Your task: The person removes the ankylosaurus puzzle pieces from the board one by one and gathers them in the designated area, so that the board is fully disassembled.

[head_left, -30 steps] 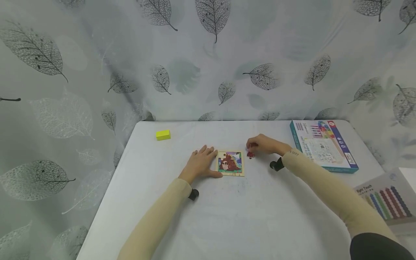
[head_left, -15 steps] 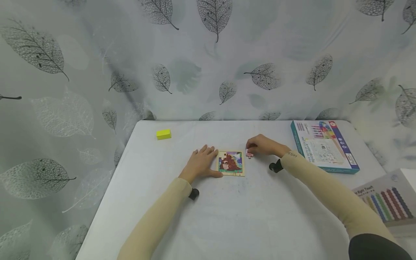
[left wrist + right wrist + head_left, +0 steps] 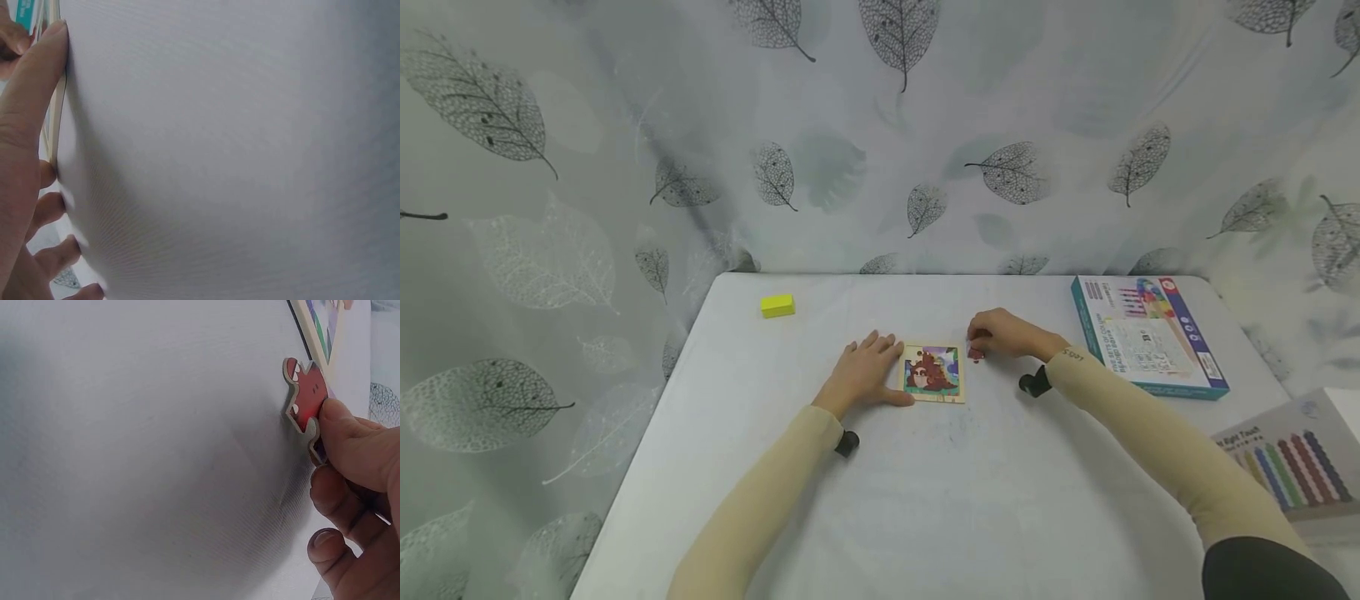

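Observation:
A small square jigsaw puzzle point(image 3: 934, 372) with a pale wooden frame lies mid-table, showing a reddish-brown cartoon animal. Along its left side rests my left hand point(image 3: 867, 372), fingers spread and straight. In the left wrist view the thumb point(image 3: 37, 75) touches the frame's edge point(image 3: 56, 125). To the right of the frame, my right hand point(image 3: 1003, 333) pinches a red puzzle piece point(image 3: 307, 397) between thumb and fingers. White tooth shapes show on this piece, tilted and apart from the frame. Part of it is hidden behind the thumb.
A yellow block point(image 3: 777, 306) sits at the table's back left. At the back right lies a flat teal-edged box point(image 3: 1150, 337). Another box point(image 3: 1288, 458), printed with coloured sticks, stands at the right edge. A leaf-patterned curtain point(image 3: 880, 167) hangs behind the table.
My right hand stays nearly in place while the piece turns in its fingers: its red side, then a pale pink side, then red again. The left hand keeps still at the frame.

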Available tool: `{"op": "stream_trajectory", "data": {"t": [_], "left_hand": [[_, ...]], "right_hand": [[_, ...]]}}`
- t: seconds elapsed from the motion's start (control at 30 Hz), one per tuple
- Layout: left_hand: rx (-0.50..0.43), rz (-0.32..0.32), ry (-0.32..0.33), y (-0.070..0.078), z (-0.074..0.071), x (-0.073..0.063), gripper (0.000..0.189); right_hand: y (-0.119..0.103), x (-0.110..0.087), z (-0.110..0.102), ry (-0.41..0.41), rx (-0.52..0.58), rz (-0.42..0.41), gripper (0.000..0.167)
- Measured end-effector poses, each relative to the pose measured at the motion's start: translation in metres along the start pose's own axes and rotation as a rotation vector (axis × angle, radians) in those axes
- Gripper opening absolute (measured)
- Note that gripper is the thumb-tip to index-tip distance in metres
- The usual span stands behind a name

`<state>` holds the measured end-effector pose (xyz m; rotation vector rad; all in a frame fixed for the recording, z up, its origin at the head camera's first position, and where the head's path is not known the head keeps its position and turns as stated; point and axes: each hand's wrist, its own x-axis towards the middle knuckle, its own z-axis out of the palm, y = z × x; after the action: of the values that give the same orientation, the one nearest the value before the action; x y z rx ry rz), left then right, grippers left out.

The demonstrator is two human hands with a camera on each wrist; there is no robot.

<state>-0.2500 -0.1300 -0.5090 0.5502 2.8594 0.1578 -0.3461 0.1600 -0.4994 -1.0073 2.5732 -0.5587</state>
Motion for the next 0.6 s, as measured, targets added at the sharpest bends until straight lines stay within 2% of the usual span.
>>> {"op": "stream_trajectory", "data": {"t": [0.37, 0.6], "left_hand": [[0.012, -0.008, -0.014, -0.0001, -0.0022, -0.0008, 0.108], [0.010, -0.004, -0.013, 0.0001, -0.0022, -0.0009, 0.108]], "right_hand": [[-0.0053, 0.0022, 0.0023, -0.013, -0.004, 0.027, 0.011], [-0.0056, 0.0043, 0.0057, -0.027, 0.017, 0.043, 0.005]]}}
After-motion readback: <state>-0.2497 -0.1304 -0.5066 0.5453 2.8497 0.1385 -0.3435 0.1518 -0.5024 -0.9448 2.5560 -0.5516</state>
